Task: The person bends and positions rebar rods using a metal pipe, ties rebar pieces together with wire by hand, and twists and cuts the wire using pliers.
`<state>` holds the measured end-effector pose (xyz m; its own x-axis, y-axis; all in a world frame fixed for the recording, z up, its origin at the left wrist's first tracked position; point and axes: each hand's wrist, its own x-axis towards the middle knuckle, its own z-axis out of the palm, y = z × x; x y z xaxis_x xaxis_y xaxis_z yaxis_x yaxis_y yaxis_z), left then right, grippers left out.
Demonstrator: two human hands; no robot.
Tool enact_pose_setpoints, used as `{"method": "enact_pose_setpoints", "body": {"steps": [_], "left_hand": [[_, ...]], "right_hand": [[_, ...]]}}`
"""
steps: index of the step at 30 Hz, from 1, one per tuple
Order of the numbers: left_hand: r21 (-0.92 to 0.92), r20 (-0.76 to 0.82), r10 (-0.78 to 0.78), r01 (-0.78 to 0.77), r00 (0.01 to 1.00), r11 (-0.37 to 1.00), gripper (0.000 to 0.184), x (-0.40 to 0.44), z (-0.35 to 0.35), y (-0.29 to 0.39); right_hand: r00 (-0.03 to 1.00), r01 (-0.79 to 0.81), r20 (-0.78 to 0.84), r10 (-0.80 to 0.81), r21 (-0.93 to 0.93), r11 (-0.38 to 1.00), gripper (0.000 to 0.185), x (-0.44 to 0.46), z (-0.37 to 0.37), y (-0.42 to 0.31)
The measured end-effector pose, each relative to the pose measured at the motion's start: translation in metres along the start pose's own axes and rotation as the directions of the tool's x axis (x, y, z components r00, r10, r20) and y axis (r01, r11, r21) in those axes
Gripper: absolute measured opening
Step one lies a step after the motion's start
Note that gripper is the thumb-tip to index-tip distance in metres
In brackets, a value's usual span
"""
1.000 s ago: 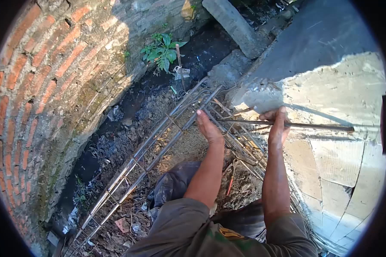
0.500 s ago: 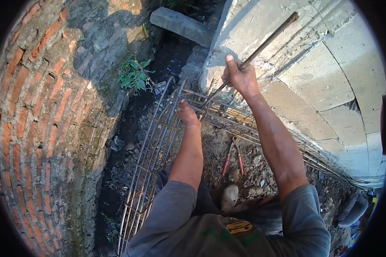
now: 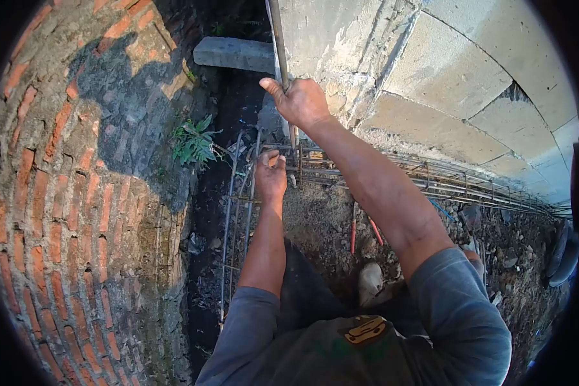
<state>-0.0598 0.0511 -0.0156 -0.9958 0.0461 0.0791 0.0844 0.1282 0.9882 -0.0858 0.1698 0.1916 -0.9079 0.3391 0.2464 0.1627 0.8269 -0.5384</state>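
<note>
My right hand [image 3: 300, 103] is wrapped round a long metal bar [image 3: 278, 38], thumb pointing out to the left. The bar stands nearly in line with my view, its lower end down at the corner of a rebar cage [image 3: 230, 212]. My left hand [image 3: 271, 172] is closed with curled fingers at that same corner, just left of the bar's lower end. Whatever its fingers pinch is too small to make out. Another run of tied rebar [image 3: 424, 183] stretches from the corner to the right along the block wall.
A brick wall [image 3: 58, 212] rises on the left, beside a dark ditch [image 3: 206, 270] with a green plant [image 3: 194, 143]. A concrete beam [image 3: 235, 54] crosses the ditch. On the right stands a block wall [image 3: 469, 71]. Red-handled pincers [image 3: 353, 235] lie on rubble near a stone [image 3: 370, 283].
The bar has swung from a rightward slant to nearly upright, with my right hand moving left and up. My left hand stays by the cage corner, and the view has shifted.
</note>
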Motion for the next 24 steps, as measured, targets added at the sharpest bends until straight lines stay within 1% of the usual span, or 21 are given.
{"method": "enact_pose_setpoints", "body": {"steps": [1, 2, 3, 4, 5, 6, 7, 8, 10, 11, 13, 14, 15, 17, 18, 19, 21, 22, 24], "left_hand": [[-0.004, 0.051, 0.005, -0.005, 0.999, 1.000, 0.023, -0.002, 0.000, 0.009], [0.002, 0.058, -0.002, 0.002, 0.998, 1.000, 0.023, -0.002, -0.001, 0.008], [0.041, 0.129, -0.047, 0.042, 0.990, 0.998, 0.027, 0.002, -0.005, 0.007], [0.080, 0.196, -0.090, 0.076, 0.976, 0.994, 0.030, 0.007, -0.005, 0.006], [0.084, 0.202, -0.093, 0.077, 0.975, 0.993, 0.030, 0.009, -0.004, 0.008], [0.132, 0.217, -0.090, 0.062, 0.972, 0.989, 0.032, 0.011, -0.002, 0.010], [0.181, 0.235, -0.088, 0.046, 0.968, 0.982, 0.034, 0.011, 0.001, 0.011], [0.186, 0.245, -0.090, 0.045, 0.965, 0.982, 0.034, 0.012, 0.005, 0.008], [0.211, 0.355, -0.047, -0.031, 0.934, 0.977, 0.042, 0.020, 0.015, 0.003], [0.213, 0.367, -0.048, -0.034, 0.929, 0.976, 0.042, 0.020, 0.016, 0.011], [0.364, 0.366, -0.036, -0.108, 0.930, 0.925, 0.039, 0.018, 0.014, 0.033], [0.354, 0.317, 0.038, -0.155, 0.948, 0.922, 0.037, 0.017, 0.015, 0.033], [0.352, 0.321, 0.047, -0.165, 0.946, 0.922, 0.037, 0.019, 0.016, 0.034], [0.504, 0.311, 0.051, -0.211, 0.949, 0.838, 0.032, 0.019, 0.013, 0.034], [0.488, 0.302, 0.091, -0.236, 0.949, 0.841, 0.029, 0.018, 0.013, 0.034], [0.491, 0.303, 0.090, -0.236, 0.949, 0.839, 0.029, 0.018, 0.013, 0.032], [0.514, 0.304, 0.048, -0.206, 0.952, 0.833, 0.029, 0.020, 0.014, 0.028], [0.514, 0.308, 0.049, -0.209, 0.950, 0.832, 0.029, 0.021, 0.014, 0.026], [0.623, 0.348, -0.040, -0.199, 0.937, 0.756, 0.034, 0.018, 0.018, 0.028]], "right_hand": [[1.000, -0.007, -0.007, 0.007, 0.001, 1.000, 0.079, 0.003, -0.001, 0.002], [1.000, -0.014, 0.006, 0.014, -0.043, 0.999, 0.080, 0.003, -0.003, 0.001], [1.000, -0.024, 0.018, 0.025, -0.084, 0.996, 0.082, 0.002, -0.006, 0.000], [0.999, -0.034, 0.017, 0.036, -0.081, 0.996, 0.082, -0.001, -0.008, -0.001], [0.999, -0.009, -0.047, 0.005, -0.072, 0.997, 0.084, -0.004, -0.010, -0.002], [0.993, 0.019, -0.111, -0.027, -0.066, 0.998, 0.087, -0.008, -0.012, -0.003], [0.994, 0.012, -0.111, -0.019, -0.066, 0.998, 0.087, -0.011, -0.011, -0.003], [0.998, 0.003, -0.064, -0.008, -0.078, 0.997, 0.086, -0.015, -0.011, -0.005], [1.000, -0.014, 0.025, 0.018, -0.126, 0.992, 0.083, -0.017, -0.014, -0.009], [0.999, -0.028, 0.020, 0.030, -0.126, 0.992, 0.083, -0.017, -0.017, -0.012], [0.996, -0.021, 0.084, 0.032, -0.128, 0.992, 0.080, -0.017, -0.022, -0.017], [0.994, -0.036, 0.102, 0.049, -0.131, 0.991, 0.077, -0.018, -0.025, -0.019], [0.995, -0.037, 0.092, 0.049, -0.131, 0.991, 0.077, -0.018, -0.025, -0.019], [0.998, -0.027, 0.057, 0.031, -0.062, 0.998, 0.075, -0.022, -0.014, -0.014], [0.995, 0.033, -0.097, -0.037, -0.039, 0.999, 0.086, -0.021, -0.005, -0.014], [0.995, 0.032, -0.097, -0.036, -0.036, 0.999, 0.086, -0.016, 0.001, -0.010], [1.000, 0.000, -0.016, -0.001, -0.015, 1.000, 0.085, -0.014, -0.005, -0.014], [1.000, -0.004, -0.019, 0.003, -0.014, 1.000, 0.085, -0.014, -0.005, -0.013], [0.999, -0.039, 0.032, 0.040, -0.032, 0.999, 0.083, -0.013, -0.004, -0.008]]}}
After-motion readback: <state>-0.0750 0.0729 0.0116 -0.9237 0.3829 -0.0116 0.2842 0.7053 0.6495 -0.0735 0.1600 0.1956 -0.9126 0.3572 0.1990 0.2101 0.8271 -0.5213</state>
